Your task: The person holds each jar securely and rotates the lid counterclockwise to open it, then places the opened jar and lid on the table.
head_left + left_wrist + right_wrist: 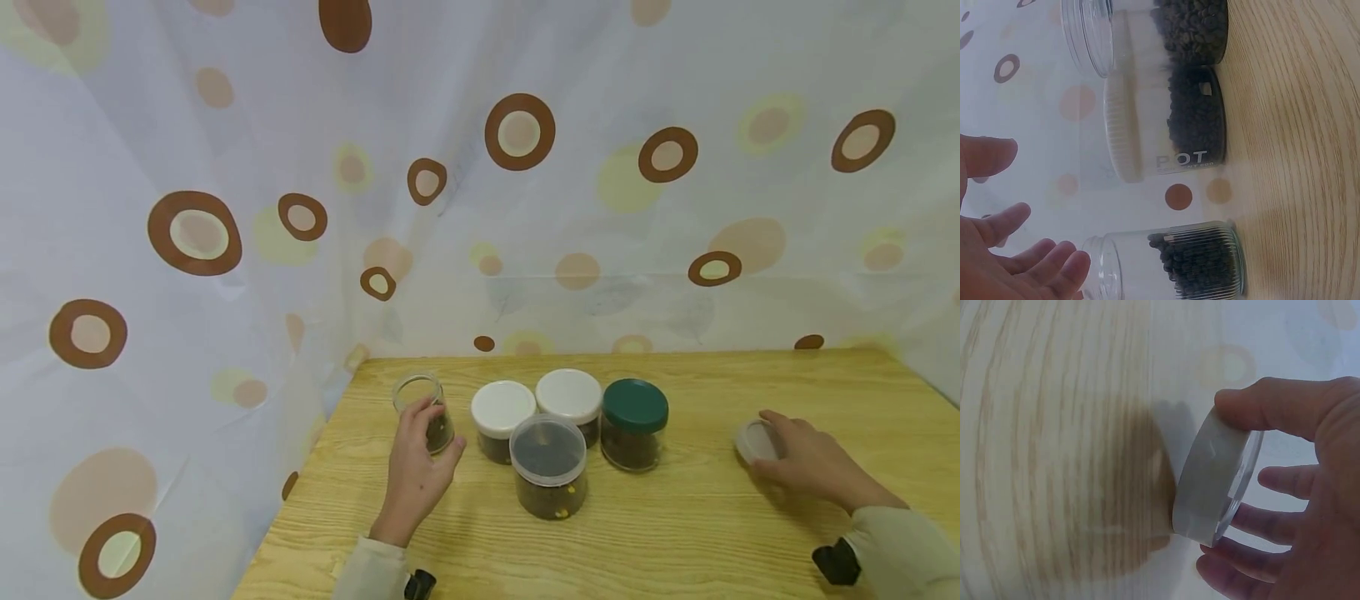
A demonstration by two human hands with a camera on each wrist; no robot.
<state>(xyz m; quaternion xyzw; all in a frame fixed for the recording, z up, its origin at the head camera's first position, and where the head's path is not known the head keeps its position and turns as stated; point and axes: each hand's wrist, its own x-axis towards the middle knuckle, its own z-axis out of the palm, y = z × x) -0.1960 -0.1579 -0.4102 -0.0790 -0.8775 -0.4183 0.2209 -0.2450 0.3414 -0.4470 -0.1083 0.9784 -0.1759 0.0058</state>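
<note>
My right hand (pixel 813 462) pinches a pale round lid (pixel 1207 481) by its edge, thumb on one side and fingers on the other. The lid is tilted close over the tabletop, and a clear rim shows on its side toward the palm. On the left, my left hand (pixel 422 475) is spread beside a lidless glass jar (pixel 416 390), its fingertips right at the jar's mouth. Dark seed-like pieces fill part of this ribbed jar, which stands upright. In the left wrist view, the left fingers (pixel 1029 259) are loosely extended with nothing between them and the thumb.
Between the hands stand two white-lidded jars (pixel 504 406), a green-lidded jar (pixel 634 406) and a wide clear jar (pixel 547 479) in front. Dark contents show in them. A wooden table (pixel 675 542) carries everything, with a spotted curtain (pixel 570 208) behind and at the left.
</note>
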